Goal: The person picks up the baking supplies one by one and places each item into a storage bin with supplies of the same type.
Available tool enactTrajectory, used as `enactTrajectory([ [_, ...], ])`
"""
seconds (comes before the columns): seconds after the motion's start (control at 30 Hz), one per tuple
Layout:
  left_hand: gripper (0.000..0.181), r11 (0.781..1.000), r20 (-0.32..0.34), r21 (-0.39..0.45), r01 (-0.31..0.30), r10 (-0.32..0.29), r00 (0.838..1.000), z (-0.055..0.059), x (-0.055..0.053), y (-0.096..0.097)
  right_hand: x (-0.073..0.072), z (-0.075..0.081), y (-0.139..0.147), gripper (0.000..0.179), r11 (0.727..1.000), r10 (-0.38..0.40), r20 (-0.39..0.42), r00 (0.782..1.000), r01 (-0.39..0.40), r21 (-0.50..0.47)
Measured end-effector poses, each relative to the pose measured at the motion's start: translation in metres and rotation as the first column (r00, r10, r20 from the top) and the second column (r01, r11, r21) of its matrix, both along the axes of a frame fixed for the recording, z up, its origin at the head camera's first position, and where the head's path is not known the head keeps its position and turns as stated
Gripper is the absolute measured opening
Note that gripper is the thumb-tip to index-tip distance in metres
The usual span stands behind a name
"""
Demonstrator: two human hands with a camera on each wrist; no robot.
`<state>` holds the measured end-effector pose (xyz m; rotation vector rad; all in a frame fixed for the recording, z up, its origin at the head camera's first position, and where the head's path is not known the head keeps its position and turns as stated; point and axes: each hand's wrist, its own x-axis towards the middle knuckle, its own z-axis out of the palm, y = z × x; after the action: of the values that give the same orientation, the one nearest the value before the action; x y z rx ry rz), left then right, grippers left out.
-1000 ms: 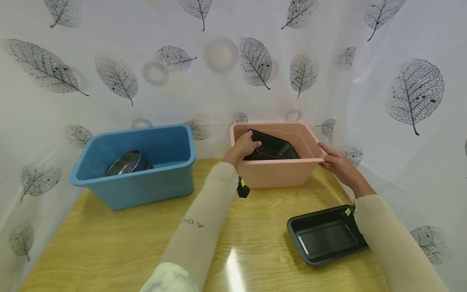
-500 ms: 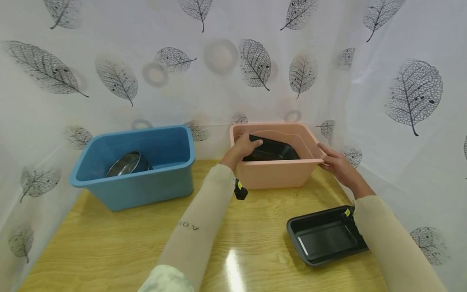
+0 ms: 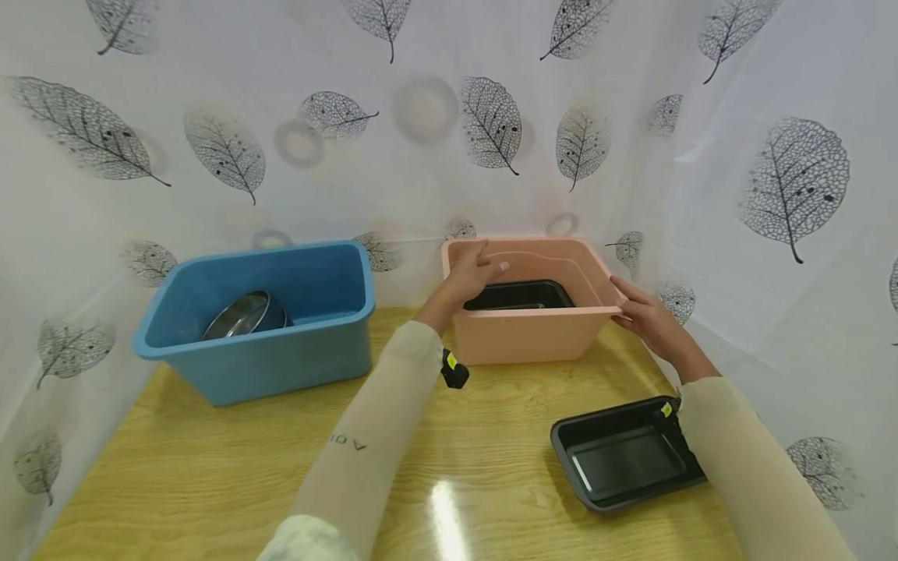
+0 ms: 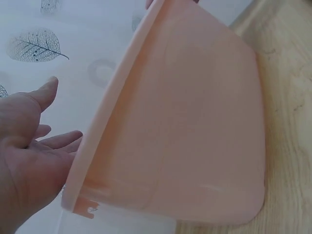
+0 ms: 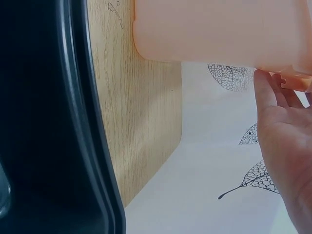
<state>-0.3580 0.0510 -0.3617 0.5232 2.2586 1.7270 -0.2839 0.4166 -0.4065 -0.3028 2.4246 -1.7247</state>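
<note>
My left hand (image 3: 468, 277) is over the left end of the pink plastic tub (image 3: 529, 339), fingers and thumb spread and nothing held. In the left wrist view some of its fingers pass behind the tub's rim (image 4: 105, 114). Inside the tub lies a black loaf pan (image 3: 519, 294), partly hidden by the front wall and that hand. At the tub's right end my right hand (image 3: 652, 321) holds the rim, with digits on both sides of it. A second black loaf pan (image 3: 627, 454) stands on the table near my right forearm, which covers its right end.
A blue plastic tub (image 3: 281, 362) stands at the left with a shiny metal bowl (image 3: 242, 314) tilted inside. The wooden table (image 3: 231, 475) ends at a white leaf-print curtain (image 3: 421, 179) behind and at both sides.
The loaf pan in the pink tub has gone from tilted to lower and flatter. My left hand has let go of it and drawn slightly left. My right hand stays at the rim.
</note>
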Motion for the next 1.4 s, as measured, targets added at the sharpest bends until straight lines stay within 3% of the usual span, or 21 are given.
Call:
enactTrajectory([
  [0.17, 0.076, 1.000, -0.037, -0.014, 0.014, -0.014, 0.999, 0.007, 0.008, -0.001, 0.000, 0.000, 0.000, 0.061, 1.000, -0.008, 0.001, 1.000, 0.008, -0.004],
  [0.4, 0.075, 0.996, -0.094, 0.025, 0.087, -0.084, 0.992, 0.013, 0.031, -0.003, -0.001, -0.001, 0.000, 0.061, 1.000, 0.000, 0.001, 1.000, 0.000, -0.014],
  [0.67, 0.075, 0.976, -0.150, 0.094, 0.198, -0.183, 0.972, 0.006, 0.055, -0.009, 0.001, 0.000, 0.002, 0.062, 1.000, -0.022, 0.004, 1.000, 0.022, 0.013],
  [0.9, 0.076, 0.976, -0.113, 0.087, 0.200, -0.190, 0.975, -0.013, 0.079, -0.021, 0.000, -0.003, 0.001, 0.061, 1.000, -0.022, 0.008, 1.000, 0.022, -0.006],
  [1.1, 0.073, 0.971, -0.072, 0.145, 0.189, -0.180, 0.981, -0.033, 0.101, -0.026, 0.001, -0.003, 0.000, 0.062, 1.000, -0.018, 0.006, 1.000, 0.018, -0.003],
  [1.4, 0.072, 0.961, -0.006, 0.217, 0.173, -0.176, 0.984, -0.079, 0.146, -0.016, 0.000, 0.002, -0.001, 0.061, 0.999, -0.021, 0.025, 0.999, 0.022, -0.026],
])
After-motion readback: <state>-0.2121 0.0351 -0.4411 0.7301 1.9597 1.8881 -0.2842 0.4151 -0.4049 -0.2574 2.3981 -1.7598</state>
